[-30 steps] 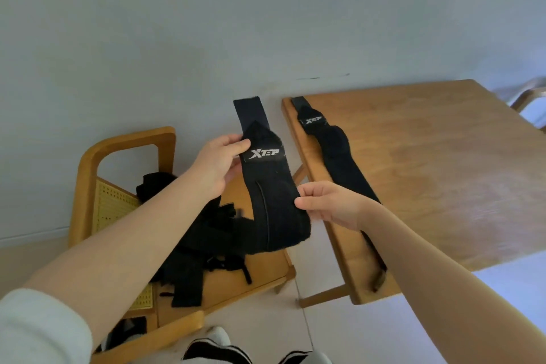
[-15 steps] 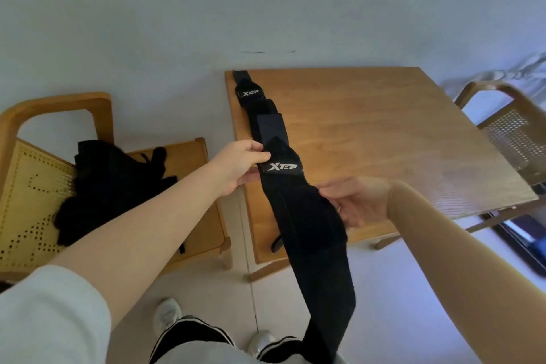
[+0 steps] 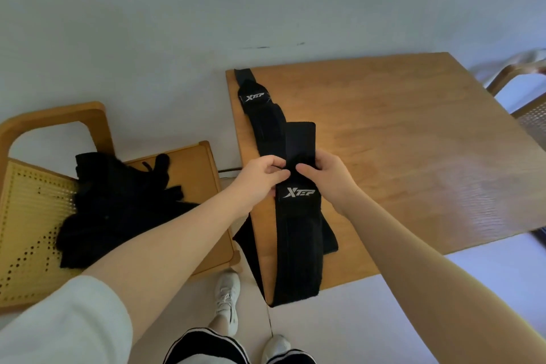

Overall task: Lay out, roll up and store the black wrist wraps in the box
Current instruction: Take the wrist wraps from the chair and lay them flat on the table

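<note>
Over tabletop edge, both grips, left hand and right hand, pinching wrap; hanging tail likely dragging it off.

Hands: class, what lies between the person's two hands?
In the head view, the black wrap runs between the left hand and right hand; both pinch it.

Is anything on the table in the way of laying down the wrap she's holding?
Partly. Both hands, left hand and right hand, pinch the held wrap over the table. The first wrap already lies along the left edge, partly beneath it. Bare wood lies to the right.
</note>
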`<state>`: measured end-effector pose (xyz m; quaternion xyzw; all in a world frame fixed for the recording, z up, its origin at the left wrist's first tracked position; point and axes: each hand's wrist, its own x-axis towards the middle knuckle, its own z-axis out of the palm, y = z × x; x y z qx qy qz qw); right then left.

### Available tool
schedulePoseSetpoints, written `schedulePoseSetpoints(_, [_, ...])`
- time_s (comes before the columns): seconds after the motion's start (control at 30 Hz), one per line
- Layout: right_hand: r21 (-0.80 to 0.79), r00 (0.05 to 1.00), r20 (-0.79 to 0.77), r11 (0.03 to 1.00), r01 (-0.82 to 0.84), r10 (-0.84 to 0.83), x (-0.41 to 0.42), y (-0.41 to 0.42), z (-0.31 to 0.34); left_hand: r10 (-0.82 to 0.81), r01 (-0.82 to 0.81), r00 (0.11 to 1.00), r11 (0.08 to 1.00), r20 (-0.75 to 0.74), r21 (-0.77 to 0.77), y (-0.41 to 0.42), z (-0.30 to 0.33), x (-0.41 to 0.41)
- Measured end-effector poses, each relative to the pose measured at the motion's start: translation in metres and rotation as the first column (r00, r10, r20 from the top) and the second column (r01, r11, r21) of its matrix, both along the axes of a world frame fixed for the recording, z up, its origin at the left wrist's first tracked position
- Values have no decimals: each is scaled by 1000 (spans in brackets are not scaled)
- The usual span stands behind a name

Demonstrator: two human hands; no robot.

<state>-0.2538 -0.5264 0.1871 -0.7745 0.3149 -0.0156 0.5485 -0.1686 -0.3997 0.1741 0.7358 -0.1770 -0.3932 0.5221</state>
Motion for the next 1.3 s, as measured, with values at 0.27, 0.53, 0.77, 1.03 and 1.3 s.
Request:
schedulePoseSetpoints(0.27, [97,956,-225,981,-169,187,66,-31,-5,-605,141,508,761,613,634,-32,-43,94])
schedulePoseSetpoints(0.53, [97,914,-381,989,-108,138,105,-37,-43,-739,356,459,661,493,660,-39,-68,145])
schedulePoseSetpoints(0.77, [-41,878,-475,995,-87,58,116,-37,-54,-651,407,593,751,475,520,-37,-73,152])
schedulePoseSetpoints(1.03, [-260,615,-787,879,-399,46,154,-38,-49,-766,470,437,642,473,606,-33,-71,157])
schedulePoseSetpoints(1.3, [-141,830,-536,985,95,-157,59,-26,-55,-743,207,365,652,561,729,-58,-51,116])
